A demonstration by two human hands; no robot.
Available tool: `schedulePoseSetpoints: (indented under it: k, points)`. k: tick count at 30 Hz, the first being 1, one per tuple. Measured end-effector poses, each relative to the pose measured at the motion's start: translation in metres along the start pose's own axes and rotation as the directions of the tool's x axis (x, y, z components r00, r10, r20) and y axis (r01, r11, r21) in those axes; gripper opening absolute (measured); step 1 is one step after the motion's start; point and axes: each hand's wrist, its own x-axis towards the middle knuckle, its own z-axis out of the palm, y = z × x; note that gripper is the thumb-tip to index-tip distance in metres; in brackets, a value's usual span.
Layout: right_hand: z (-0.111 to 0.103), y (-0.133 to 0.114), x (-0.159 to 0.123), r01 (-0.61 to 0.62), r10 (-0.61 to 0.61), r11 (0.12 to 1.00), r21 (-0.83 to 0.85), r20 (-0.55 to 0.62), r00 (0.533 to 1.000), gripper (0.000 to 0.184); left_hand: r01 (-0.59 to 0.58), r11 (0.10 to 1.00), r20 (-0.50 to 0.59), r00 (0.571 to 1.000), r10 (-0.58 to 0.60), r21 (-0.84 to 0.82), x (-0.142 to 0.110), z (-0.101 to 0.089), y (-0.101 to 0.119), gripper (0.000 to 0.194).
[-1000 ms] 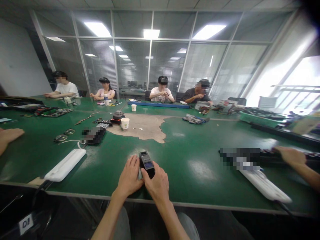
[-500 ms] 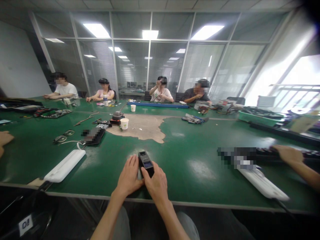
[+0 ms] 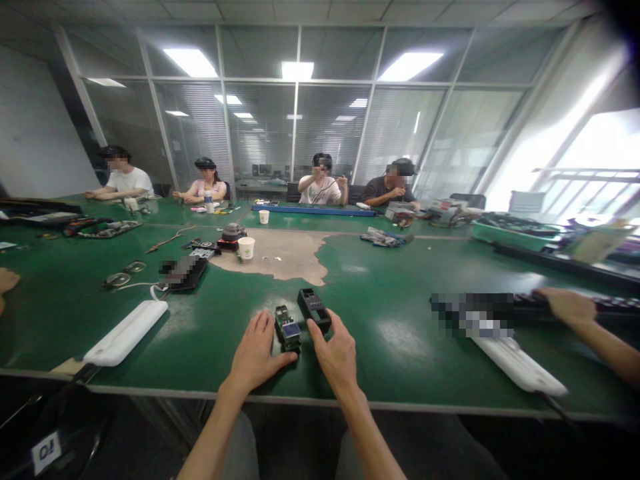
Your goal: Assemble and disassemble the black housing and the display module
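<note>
In front of me on the green table stands a small circuit board assembly (image 3: 289,329) with a bluish screen. My left hand (image 3: 256,355) grips it from the left, fingers along its side and thumb around the near end. My right hand (image 3: 337,350) holds a black plastic housing (image 3: 314,310) with cut-out openings, thumb on the near end and fingers on the right side. The housing is apart from the board, just to its right. The fingertips under the housing are hidden.
White power strips (image 3: 127,333) lie left and right. Eyeglasses (image 3: 125,273), a black device (image 3: 184,272), a paper cup (image 3: 246,248) and gloves (image 3: 385,237) are farther off. A neighbour's hand (image 3: 570,305) reaches in at right. Several people sit opposite.
The black housing has come off the circuit board, which is now uncovered. My right hand has moved right and away from me with the housing; my left hand has stayed by the board.
</note>
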Motion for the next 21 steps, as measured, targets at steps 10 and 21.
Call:
schedulePoseSetpoints:
  k: [10,21]
  points:
    - [0.016,0.028,-0.008,0.085,-0.084,0.995,-0.054,0.020,0.996,0.042,0.007,1.000,0.011,1.000,-0.007,0.027,0.000,0.000,0.000,0.097]
    - [0.025,0.038,-0.011,0.038,-0.033,0.972,-0.234,0.025,0.999,0.064,-0.008,0.996,-0.014,1.000,0.010,0.092,0.001,0.002,0.002,0.097]
